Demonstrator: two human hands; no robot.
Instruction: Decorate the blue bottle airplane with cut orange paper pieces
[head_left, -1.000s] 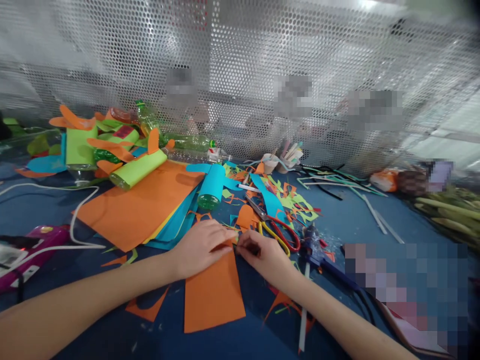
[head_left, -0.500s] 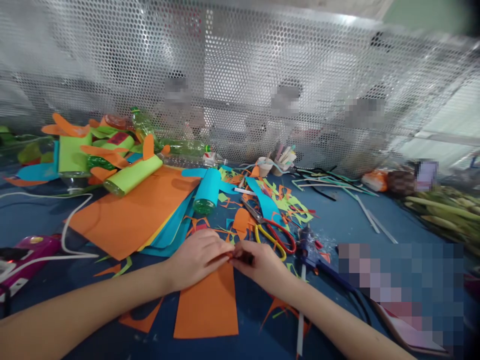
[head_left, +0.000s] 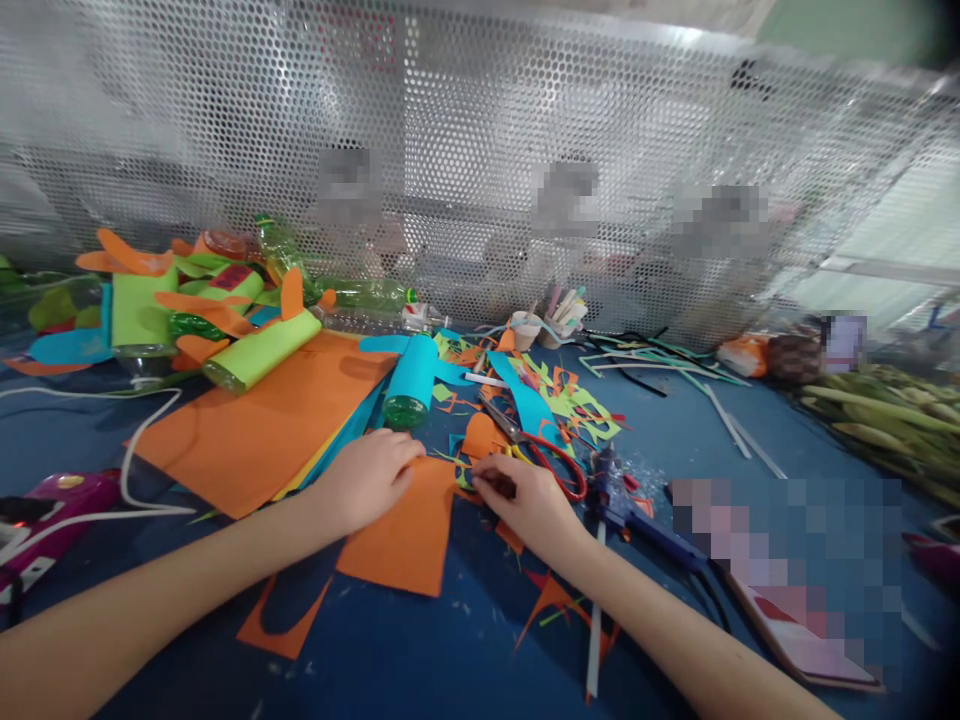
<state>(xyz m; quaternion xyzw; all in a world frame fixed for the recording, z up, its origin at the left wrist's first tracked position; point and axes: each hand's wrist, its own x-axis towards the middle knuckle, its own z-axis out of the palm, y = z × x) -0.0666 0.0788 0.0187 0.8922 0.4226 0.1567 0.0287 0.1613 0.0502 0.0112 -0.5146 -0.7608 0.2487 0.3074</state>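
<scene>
Where the middle of the frame meets its lower part, one small orange sheet point(head_left: 401, 545) lies on the blue tabletop point(head_left: 360, 675). Left hand point(head_left: 367, 480): laid over the sheet's upper left part, fingers close together; whether they grip the edge or only press, cannot tell. Right hand point(head_left: 529, 500): just right of the sheet, thumb and forefinger bent towards each other; whether a scrap is pinched between, cannot tell. Centre: scissors point(head_left: 516, 433), handles partly behind the right hand. Right of centre: blue glue gun point(head_left: 613, 495); white stick point(head_left: 595, 645), crossed by the right forearm point(head_left: 652, 610). Lower left: orange offcut point(head_left: 281, 643). Likely faults, as judged: sheet creased or skewed, should the left hand press unevenly while sliding; scissors knocked, should the right hand draw back carelessly; skin burnt, should the gun be hot (not shown) and the forearm swing against its nozzle.
</scene>
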